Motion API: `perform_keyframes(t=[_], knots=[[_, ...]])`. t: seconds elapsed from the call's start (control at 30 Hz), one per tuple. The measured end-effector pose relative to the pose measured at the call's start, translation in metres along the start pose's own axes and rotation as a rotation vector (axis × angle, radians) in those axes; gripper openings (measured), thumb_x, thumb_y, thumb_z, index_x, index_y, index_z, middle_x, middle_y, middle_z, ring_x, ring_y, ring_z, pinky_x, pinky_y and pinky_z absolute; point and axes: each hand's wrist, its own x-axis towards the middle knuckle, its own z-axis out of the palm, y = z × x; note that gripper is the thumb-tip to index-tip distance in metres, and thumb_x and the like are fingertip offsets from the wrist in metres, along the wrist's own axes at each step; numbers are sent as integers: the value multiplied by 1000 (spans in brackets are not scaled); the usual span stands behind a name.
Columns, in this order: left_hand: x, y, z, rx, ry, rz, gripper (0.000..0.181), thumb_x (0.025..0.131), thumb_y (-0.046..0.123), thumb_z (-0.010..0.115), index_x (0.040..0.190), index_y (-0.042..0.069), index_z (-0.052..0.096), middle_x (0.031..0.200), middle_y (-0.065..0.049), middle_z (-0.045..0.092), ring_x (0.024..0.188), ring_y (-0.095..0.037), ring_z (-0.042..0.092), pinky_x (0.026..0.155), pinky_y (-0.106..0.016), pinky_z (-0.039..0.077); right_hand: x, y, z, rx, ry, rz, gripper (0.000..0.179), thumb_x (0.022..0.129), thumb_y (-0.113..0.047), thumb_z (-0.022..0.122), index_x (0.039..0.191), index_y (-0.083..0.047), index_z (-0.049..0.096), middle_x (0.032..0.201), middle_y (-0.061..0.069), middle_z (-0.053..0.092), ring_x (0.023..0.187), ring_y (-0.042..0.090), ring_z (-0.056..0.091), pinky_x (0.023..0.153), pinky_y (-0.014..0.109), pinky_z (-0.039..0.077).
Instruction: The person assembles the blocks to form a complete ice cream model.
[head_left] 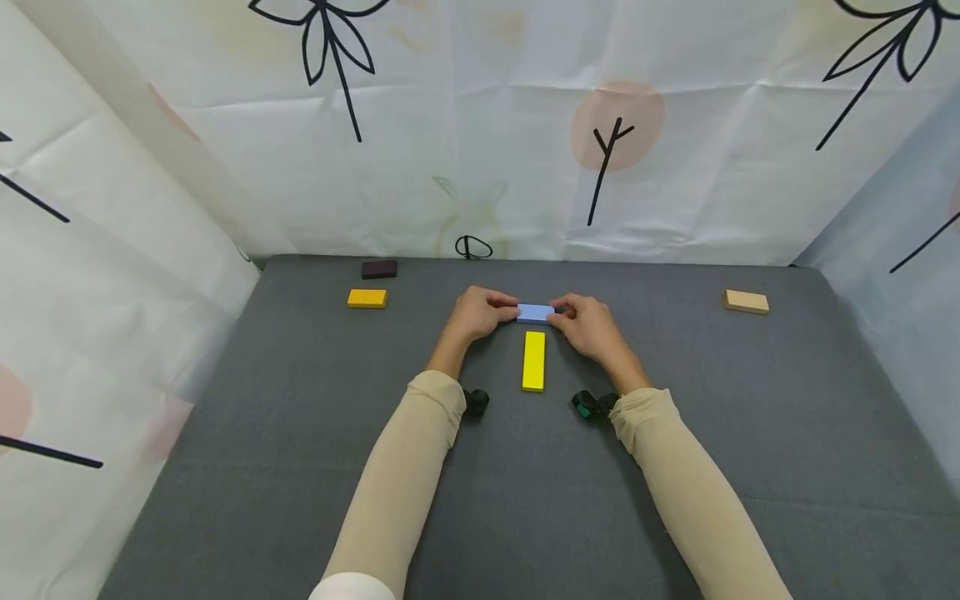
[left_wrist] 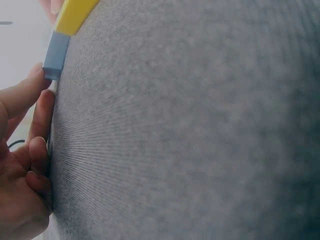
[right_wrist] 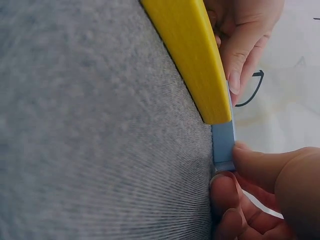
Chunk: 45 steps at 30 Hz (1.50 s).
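A light blue block (head_left: 535,313) lies crosswise on the grey table, pinched at its left end by my left hand (head_left: 480,314) and at its right end by my right hand (head_left: 588,327). Just in front of it a yellow block (head_left: 533,362) lies lengthwise, pointing toward me. In the left wrist view the thumb rests at the end of the blue block (left_wrist: 56,55), beside the yellow block (left_wrist: 76,16). The right wrist view has the right thumb on the near end of the blue block (right_wrist: 223,146), and the yellow block (right_wrist: 192,60) partly covers it.
At the back left lie a dark brown block (head_left: 378,269) and an orange-yellow block (head_left: 367,298). A pale wood-coloured block (head_left: 746,302) lies at the back right. Patterned white cloth (head_left: 510,167) hangs behind the grey table (head_left: 262,467) and along its sides.
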Motion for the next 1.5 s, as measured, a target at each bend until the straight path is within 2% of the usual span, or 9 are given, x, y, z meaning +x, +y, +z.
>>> perform_keyframes(t=[0.17, 0.37, 0.67, 0.9, 1.17, 1.3, 1.5], knots=[[-2, 1, -1, -9, -25, 23, 25, 95, 28, 74, 117, 20, 79, 123, -6, 73, 116, -27, 62, 103, -42, 51, -4, 1, -1, -3, -7, 7, 38, 103, -28, 63, 134, -6, 66, 103, 16, 74, 77, 24, 62, 68, 29, 45], [-3, -1, -1, 8, -53, 48, 26, 95, 28, 74, 118, 19, 79, 125, -6, 73, 116, -26, 63, 102, -41, 51, -8, 2, -2, 12, -16, -1, 38, 103, -28, 63, 133, -5, 66, 102, 16, 74, 69, 19, 55, 63, 28, 42], [-1, -5, -3, 11, -94, 75, 24, 93, 28, 77, 114, 18, 80, 125, -6, 72, 114, -25, 63, 101, -41, 51, -12, 6, -2, 21, -22, -6, 37, 103, -27, 63, 133, -5, 66, 102, 15, 74, 69, 19, 54, 63, 28, 40], [-2, -9, -8, 48, -144, 99, 25, 93, 28, 77, 115, 18, 80, 131, -7, 68, 122, -26, 60, 106, -42, 49, -17, 3, 0, 33, -19, -15, 37, 102, -26, 65, 131, -4, 68, 99, 15, 73, 69, 18, 54, 63, 28, 40], [-2, -11, -10, 65, -164, 110, 25, 93, 30, 77, 115, 19, 80, 133, -7, 66, 122, -26, 58, 106, -43, 48, -18, 4, 2, 42, -24, -17, 36, 101, -25, 66, 130, -3, 68, 99, 13, 72, 73, 18, 56, 65, 28, 41], [-2, -11, -8, 56, -177, 116, 25, 93, 30, 76, 115, 19, 80, 132, -6, 67, 121, -26, 59, 105, -42, 48, -17, 6, 1, 35, -30, -17, 36, 101, -26, 66, 130, -4, 67, 99, 13, 71, 75, 20, 56, 66, 27, 41], [-1, -12, -12, 1, -202, 104, 28, 96, 33, 73, 121, 20, 77, 135, -5, 67, 128, -25, 58, 109, -43, 47, -17, 5, 0, 22, -46, -35, 37, 101, -26, 66, 130, -2, 67, 101, 14, 72, 79, 20, 59, 68, 26, 42]])
